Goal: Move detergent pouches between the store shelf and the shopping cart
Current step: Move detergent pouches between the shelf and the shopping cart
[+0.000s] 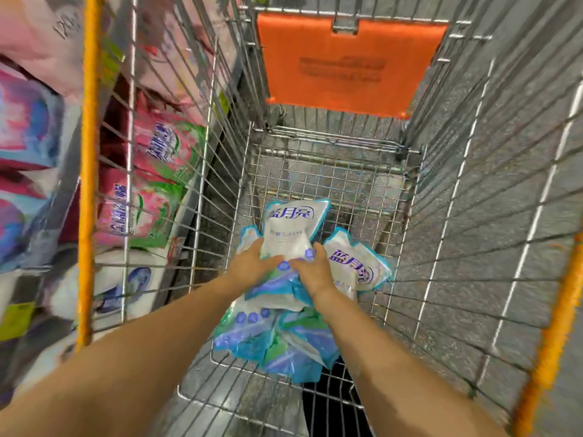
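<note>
Head view: the blue characters "蓝月亮" are being shown on the white face of the top pouch (293,225), with a line of smaller print below them that is too blurred to be read. The same "蓝月亮" is being shown on a second pouch (353,263), lying just to its right and tilted.

The top pouch is being held at its near end by both hands: the left hand (255,263) is curled round its lower left corner, and the right hand (310,269) is curled round its lower right edge, thumb up along the side.

Both pouches are lying inside the shopping cart (331,178), on a pile of blue-green pouches (252,335). At least five pouches are being counted in the cart; the overlap is keeping an exact number from being told.

An orange flap (347,64) is hanging at the cart's far end, its embossed writing unreadable. Through the left wire wall, the store shelf (189,203) is being seen, with two pink-and-green pouches (167,146) bearing blurred Chinese characters. An orange rim strip (88,152) is crossing in front of them.
</note>
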Demonstrator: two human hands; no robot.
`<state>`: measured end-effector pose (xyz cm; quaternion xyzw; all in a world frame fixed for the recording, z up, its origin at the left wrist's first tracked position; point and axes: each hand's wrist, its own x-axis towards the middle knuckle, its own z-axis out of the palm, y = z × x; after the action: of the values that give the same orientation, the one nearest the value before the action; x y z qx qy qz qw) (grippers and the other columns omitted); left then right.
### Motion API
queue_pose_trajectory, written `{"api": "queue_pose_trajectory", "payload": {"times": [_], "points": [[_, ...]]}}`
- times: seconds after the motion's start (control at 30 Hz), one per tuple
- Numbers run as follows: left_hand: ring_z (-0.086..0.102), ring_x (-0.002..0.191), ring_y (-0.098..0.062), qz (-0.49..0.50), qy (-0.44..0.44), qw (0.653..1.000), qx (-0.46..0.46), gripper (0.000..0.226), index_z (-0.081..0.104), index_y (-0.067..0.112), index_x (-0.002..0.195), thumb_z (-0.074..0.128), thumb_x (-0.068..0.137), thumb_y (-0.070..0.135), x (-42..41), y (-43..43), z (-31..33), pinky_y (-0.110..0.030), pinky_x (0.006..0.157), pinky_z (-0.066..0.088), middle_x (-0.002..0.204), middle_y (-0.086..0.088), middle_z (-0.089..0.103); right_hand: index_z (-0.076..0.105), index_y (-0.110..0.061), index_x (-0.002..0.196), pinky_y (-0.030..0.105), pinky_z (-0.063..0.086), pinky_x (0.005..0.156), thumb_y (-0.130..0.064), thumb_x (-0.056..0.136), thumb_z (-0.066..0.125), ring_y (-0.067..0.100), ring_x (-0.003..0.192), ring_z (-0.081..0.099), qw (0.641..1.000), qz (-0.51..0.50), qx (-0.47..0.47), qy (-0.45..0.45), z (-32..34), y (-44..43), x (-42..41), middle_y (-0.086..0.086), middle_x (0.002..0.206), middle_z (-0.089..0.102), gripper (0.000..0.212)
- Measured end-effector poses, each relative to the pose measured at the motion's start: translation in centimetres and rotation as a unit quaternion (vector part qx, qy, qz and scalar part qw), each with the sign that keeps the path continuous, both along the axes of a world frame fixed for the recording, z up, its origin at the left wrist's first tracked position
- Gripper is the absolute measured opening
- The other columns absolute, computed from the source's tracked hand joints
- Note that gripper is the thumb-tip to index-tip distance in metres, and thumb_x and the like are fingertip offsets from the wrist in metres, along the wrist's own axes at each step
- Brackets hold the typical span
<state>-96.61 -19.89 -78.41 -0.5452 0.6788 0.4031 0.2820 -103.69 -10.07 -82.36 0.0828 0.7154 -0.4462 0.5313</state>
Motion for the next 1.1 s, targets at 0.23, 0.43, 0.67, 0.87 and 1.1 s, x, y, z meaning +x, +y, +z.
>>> {"api": "queue_pose_trajectory", "payload": {"times": [0.23, 0.43, 0.67, 0.87, 1.1], "points": [[0.059, 0.102, -0.030, 0.008, 0.021, 0.999, -0.034, 0.055, 0.043, 0.008, 0.134, 0.062, 0.087, 0.030, 0.8, 0.1, 0.0, -0.022, 0.066, 0.031, 0.117, -0.019, 0.061, 0.052, -0.014, 0.093, 0.031, 0.043, 0.072, -0.014, 0.068, 0.064, 0.022, 0.080, 0.054, 0.996, 0.051, 0.049, 0.049, 0.5, 0.4, 0.2, 0.009, 0.088, 0.057, 0.027], [0.055, 0.106, -0.032, -0.003, 0.068, 0.994, -0.080, 0.056, 0.044, 0.007, 0.134, 0.063, 0.086, 0.029, 1.4, 0.6, 1.3, -0.031, 0.084, 0.039, 0.118, -0.020, 0.058, 0.046, -0.006, 0.130, 0.038, 0.046, 0.092, -0.009, 0.081, 0.060, 0.030, 0.107, 0.057, 0.992, 0.064, 0.081, 0.068, 2.8, 0.1, -0.9, 0.015, 0.119, 0.055, 0.051], [0.053, 0.113, -0.029, 0.001, 0.123, 0.988, -0.091, 0.054, 0.043, 0.012, 0.136, 0.061, 0.088, 0.032, 3.7, 2.2, 5.8, -0.026, 0.087, 0.036, 0.123, -0.016, 0.056, 0.043, -0.004, 0.134, 0.025, 0.038, 0.083, -0.012, 0.089, 0.054, 0.028, 0.116, 0.054, 0.987, 0.075, 0.074, 0.124, 8.9, 0.4, 0.9, 0.016, 0.130, 0.056, 0.047], [0.057, 0.102, -0.026, 0.004, 0.226, 0.962, -0.151, 0.048, 0.050, 0.011, 0.128, 0.063, 0.087, 0.031, 8.1, 3.8, 12.1, -0.025, 0.075, 0.034, 0.113, -0.014, 0.061, 0.049, -0.010, 0.129, 0.027, 0.038, 0.078, -0.013, 0.088, 0.052, 0.026, 0.105, 0.058, 0.981, 0.070, 0.028, 0.180, 16.1, 0.9, 6.5, 0.015, 0.119, 0.062, 0.041], [0.057, 0.100, -0.027, 0.017, 0.354, 0.895, -0.271, 0.037, 0.053, 0.009, 0.124, 0.057, 0.090, 0.024, 21.1, 5.1, 24.4, -0.027, 0.080, 0.036, 0.105, -0.013, 0.062, 0.055, -0.013, 0.123, 0.032, 0.039, 0.094, -0.015, 0.087, 0.054, 0.026, 0.114, 0.055, 0.944, 0.071, -0.103, 0.305, 28.7, 0.1, 19.2, 0.009, 0.122, 0.062, 0.036]]}}
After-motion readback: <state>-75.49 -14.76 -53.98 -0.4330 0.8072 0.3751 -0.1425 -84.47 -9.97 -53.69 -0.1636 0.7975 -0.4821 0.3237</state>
